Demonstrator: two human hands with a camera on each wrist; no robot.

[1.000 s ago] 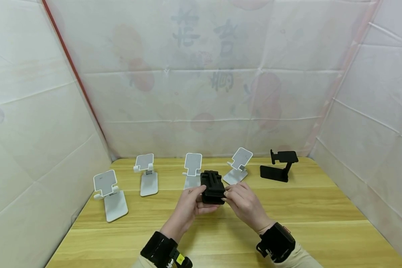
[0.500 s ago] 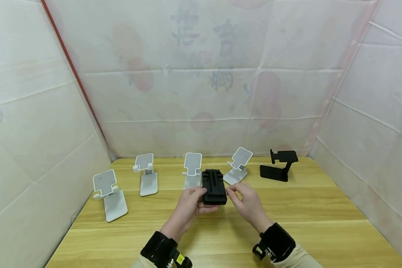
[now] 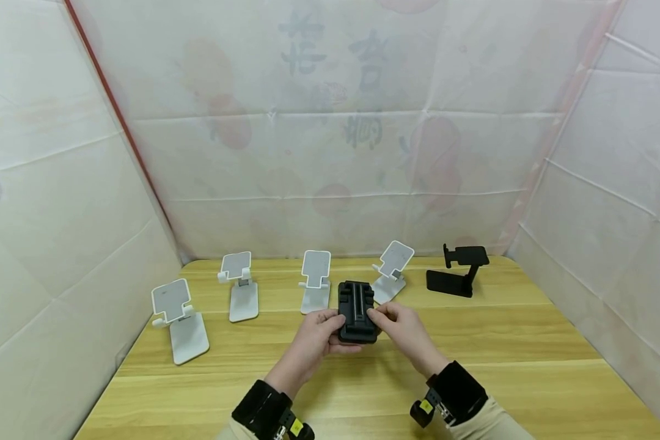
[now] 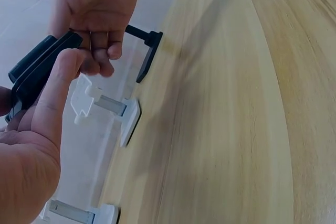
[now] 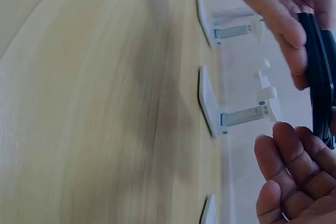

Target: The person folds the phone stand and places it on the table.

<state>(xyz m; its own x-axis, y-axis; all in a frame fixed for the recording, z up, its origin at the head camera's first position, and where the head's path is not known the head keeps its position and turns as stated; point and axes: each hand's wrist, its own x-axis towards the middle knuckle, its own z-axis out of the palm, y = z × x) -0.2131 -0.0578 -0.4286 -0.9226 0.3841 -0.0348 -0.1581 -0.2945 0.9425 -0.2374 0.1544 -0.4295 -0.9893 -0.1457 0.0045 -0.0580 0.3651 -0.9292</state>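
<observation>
A black phone stand [image 3: 357, 311], folded flat, is held over the table in both hands. My left hand [image 3: 312, 337] grips its left side, thumb on the upper face and fingers underneath. With thumb and index finger, my right hand [image 3: 406, 335] pinches the right edge. The left wrist view shows the folded stand [image 4: 39, 72] from the side, well above the wood. In the right wrist view the other fingers of my right hand [image 5: 299, 177] are loosely bent below the stand [image 5: 317, 72].
Several unfolded white phone stands stand along the back and left of the wooden table [image 3: 473, 379], among them a left one [image 3: 189, 338], a middle one [image 3: 315, 297] and a tilted one [image 3: 389, 287]. An unfolded black stand [image 3: 450, 284] is at the back right. White sheets [image 3: 330, 159] enclose the table.
The folded black stand has shifted slightly right and toward me, its upper face now turned more to the head view. My right thumb has moved onto its right edge.
</observation>
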